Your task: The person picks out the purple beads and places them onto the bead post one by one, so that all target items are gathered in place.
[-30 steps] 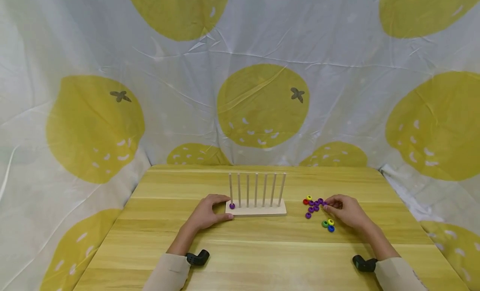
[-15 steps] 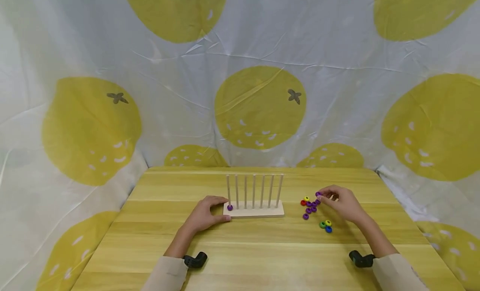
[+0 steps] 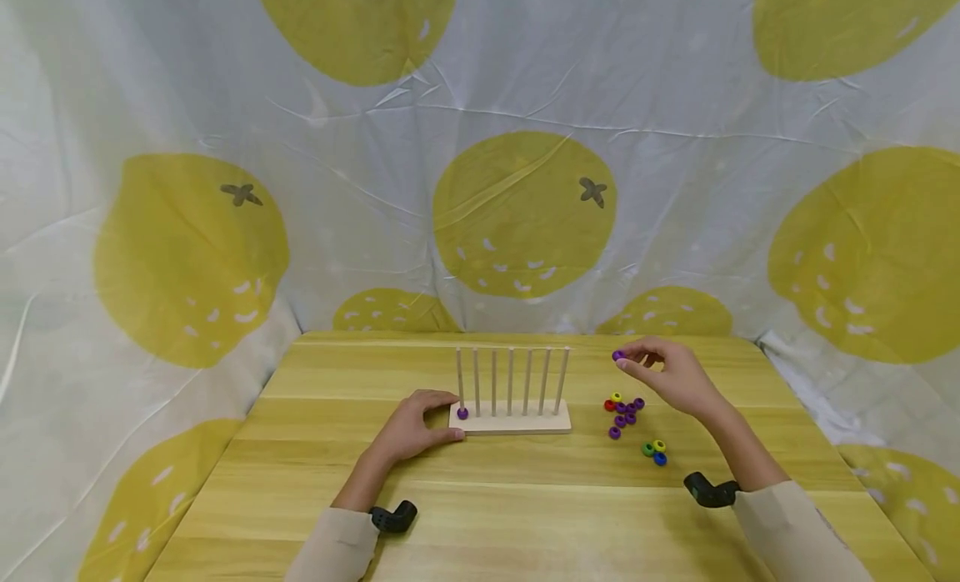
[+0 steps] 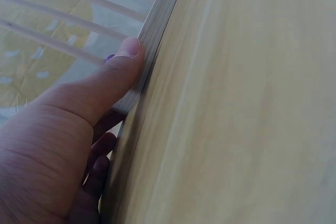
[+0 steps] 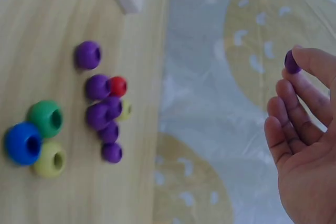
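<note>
Head view: right hand [image 3: 675, 378] pinches purple bead [image 3: 618, 356] at fingertips [image 3: 628, 368]; left hand [image 3: 408, 428] grips peg rack [image 3: 517, 423].

Wooden table [image 3: 525, 515] | pegged stand [image 3: 517, 424] | clustered purple, red, yellow beads [image 3: 620, 421] | green, yellow, blue trio [image 3: 660, 459] near them

No word, number, brand or sign is legible from where I stand. The cloth [image 3: 690, 223] across the upper frame bears only yellow fruit prints [image 3: 525, 215]; the black wrist cameras [image 3: 393, 518], low in the frame, show nothing I can read.
</note>
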Demonstrator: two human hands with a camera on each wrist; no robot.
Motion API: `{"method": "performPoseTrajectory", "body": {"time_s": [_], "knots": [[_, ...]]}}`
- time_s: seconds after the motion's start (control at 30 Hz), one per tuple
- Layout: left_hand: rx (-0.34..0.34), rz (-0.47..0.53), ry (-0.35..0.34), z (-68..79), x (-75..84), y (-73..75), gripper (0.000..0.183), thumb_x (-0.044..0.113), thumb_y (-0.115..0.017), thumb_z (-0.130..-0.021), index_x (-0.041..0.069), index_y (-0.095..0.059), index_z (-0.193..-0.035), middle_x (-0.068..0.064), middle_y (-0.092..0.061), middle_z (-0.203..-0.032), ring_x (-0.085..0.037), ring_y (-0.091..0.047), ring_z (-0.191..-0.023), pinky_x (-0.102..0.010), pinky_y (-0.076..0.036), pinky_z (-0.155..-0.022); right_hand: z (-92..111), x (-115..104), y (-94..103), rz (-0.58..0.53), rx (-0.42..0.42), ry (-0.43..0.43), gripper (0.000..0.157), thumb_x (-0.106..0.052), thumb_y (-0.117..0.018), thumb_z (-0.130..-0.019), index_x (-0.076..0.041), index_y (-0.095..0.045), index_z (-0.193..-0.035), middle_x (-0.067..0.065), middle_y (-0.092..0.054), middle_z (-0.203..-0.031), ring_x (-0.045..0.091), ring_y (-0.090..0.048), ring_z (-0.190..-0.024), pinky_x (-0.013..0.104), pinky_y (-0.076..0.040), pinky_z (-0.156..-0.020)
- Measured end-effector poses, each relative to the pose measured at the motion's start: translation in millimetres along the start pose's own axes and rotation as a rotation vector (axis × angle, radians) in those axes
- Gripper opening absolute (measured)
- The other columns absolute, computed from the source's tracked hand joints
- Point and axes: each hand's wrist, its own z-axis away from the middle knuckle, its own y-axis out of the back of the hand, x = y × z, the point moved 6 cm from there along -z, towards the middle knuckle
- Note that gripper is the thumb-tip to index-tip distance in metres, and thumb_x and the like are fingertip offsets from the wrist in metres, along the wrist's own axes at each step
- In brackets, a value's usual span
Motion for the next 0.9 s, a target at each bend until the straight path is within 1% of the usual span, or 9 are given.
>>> {"method": "performPoseTrajectory", "body": {"time_s": [0.2,0.43,0.53,0.8,0.9], "knots": [[0.007,-0.009,-0.012,-0.8,1.0,-0.1,0.062,0.054,-0.086,-0.080,0.024,-0.070,-0.132,0.000,-0.066,-0.139,-0.027,-0.056,-0.134,-0.051,-0.046,-0.114,-12.7,-25.9,0.2,-0.014,-0.003,0.021,0.027,-0.043,-0.068,-0.100,-0.023,-0.075,-0.116,-0.001,-0.071,-0.106,0.019,-0.062,-0.094,0.030,-0.052,-0.071],[0.010,-0.017,-0.020,-0.9,1.4,0.3,0.062,0.053,-0.085,-0.080,0.023,-0.070,-0.132,0.000,-0.066,-0.138,-0.028,-0.057,-0.133,-0.052,-0.047,-0.113,-25.2,-55.3,-5.0,-0.062,-0.012,0.065,0.027,-0.044,-0.069,-0.099,-0.024,-0.076,-0.116,-0.003,-0.070,-0.110,0.017,-0.062,-0.098,0.036,-0.054,-0.082],[0.004,-0.014,-0.012,-1.6,0.9,-0.7,0.062,0.053,-0.085,-0.080,0.024,-0.070,-0.133,0.000,-0.066,-0.139,-0.028,-0.056,-0.134,-0.051,-0.046,-0.114,-30.2,-64.7,-8.2,-0.078,-0.021,0.083,0.026,-0.044,-0.069,-0.099,-0.025,-0.076,-0.116,-0.005,-0.069,-0.110,0.017,-0.061,-0.098,0.039,-0.054,-0.083],[-0.019,0.000,0.012,-2.0,0.5,-1.5,0.063,0.054,-0.085,-0.080,0.024,-0.070,-0.134,0.000,-0.065,-0.140,-0.028,-0.055,-0.135,-0.051,-0.044,-0.116,-43.3,-88.7,-20.7,-0.101,-0.030,0.183,0.021,-0.037,-0.071,-0.099,-0.024,-0.077,-0.114,-0.007,-0.071,-0.109,0.013,-0.063,-0.097,0.033,-0.056,-0.085],[-0.017,0.005,0.021,-0.9,0.6,0.2,0.064,0.055,-0.085,-0.079,0.024,-0.070,-0.133,0.000,-0.065,-0.140,-0.028,-0.055,-0.135,-0.051,-0.044,-0.116,-48.5,-99.0,-28.5,-0.112,-0.055,0.203,0.021,-0.039,-0.070,-0.099,-0.025,-0.077,-0.114,-0.009,-0.071,-0.109,0.012,-0.063,-0.098,0.035,-0.056,-0.087]]}}
